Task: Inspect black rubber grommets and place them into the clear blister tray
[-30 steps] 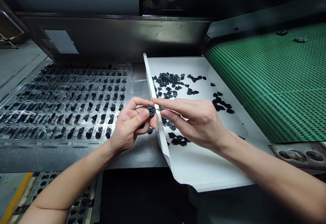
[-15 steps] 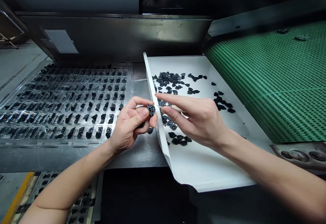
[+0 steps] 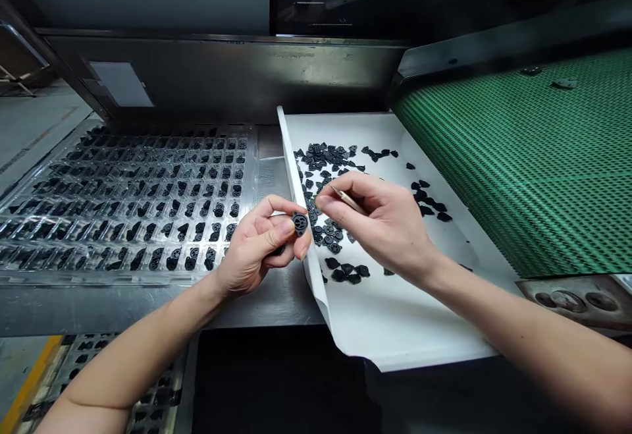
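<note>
Between its thumb and fingers my left hand point(image 3: 261, 244) holds a small black part point(image 3: 300, 223) with a round, spoked face, beside the raised edge of the white tray. Something else dark shows behind the thumb, partly hidden. My right hand point(image 3: 378, 223) is closed around a thin pen-like tool point(image 3: 348, 199), its tip pointing up and left. That hand is over the white tray point(image 3: 409, 328), a little right of the held part and apart from it. Many loose black parts point(image 3: 326, 154) lie in the tray, some under my right hand.
A clear compartment tray point(image 3: 254, 190) filled with black parts is at the left. A green perforated belt point(image 3: 523, 157) slopes along the right, with two small pieces on it. A metal wall point(image 3: 222, 78) stands behind.
My right hand has moved away from the held part and drawn its fingers in; the tool now shows clearly. My left hand has shifted slightly right and down, still holding the part.
</note>
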`<state>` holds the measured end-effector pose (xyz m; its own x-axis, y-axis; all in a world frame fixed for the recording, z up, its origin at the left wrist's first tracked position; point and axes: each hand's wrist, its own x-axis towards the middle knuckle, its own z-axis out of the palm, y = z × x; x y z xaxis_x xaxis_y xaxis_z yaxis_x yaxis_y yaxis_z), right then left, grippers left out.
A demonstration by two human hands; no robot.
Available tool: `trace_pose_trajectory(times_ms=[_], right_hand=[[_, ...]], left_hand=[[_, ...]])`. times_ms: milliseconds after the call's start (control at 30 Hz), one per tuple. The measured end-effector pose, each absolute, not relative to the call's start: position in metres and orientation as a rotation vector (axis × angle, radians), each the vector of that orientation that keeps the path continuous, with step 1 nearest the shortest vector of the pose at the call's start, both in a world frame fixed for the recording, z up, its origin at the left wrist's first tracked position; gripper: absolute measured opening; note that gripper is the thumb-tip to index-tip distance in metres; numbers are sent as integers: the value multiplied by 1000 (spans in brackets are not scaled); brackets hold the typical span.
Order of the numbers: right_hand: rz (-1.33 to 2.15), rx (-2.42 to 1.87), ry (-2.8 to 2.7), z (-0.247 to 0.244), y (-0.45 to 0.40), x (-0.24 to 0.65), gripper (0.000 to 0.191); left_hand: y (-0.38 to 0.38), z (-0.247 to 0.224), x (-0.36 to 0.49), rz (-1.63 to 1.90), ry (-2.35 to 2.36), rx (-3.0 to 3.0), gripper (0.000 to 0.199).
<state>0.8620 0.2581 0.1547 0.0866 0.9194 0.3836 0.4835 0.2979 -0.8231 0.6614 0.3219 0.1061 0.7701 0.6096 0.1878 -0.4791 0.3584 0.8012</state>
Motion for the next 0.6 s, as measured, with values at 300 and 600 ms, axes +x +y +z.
trace_pose_trajectory(times_ms=[300,600], right_hand=[[782,-1272,-1618,158,256,857,18],[614,-1383,-1782,161,254,865,25]], left_hand=[[325,103,661,736,160,998,20],[314,82,664,1043,303,1770,30]])
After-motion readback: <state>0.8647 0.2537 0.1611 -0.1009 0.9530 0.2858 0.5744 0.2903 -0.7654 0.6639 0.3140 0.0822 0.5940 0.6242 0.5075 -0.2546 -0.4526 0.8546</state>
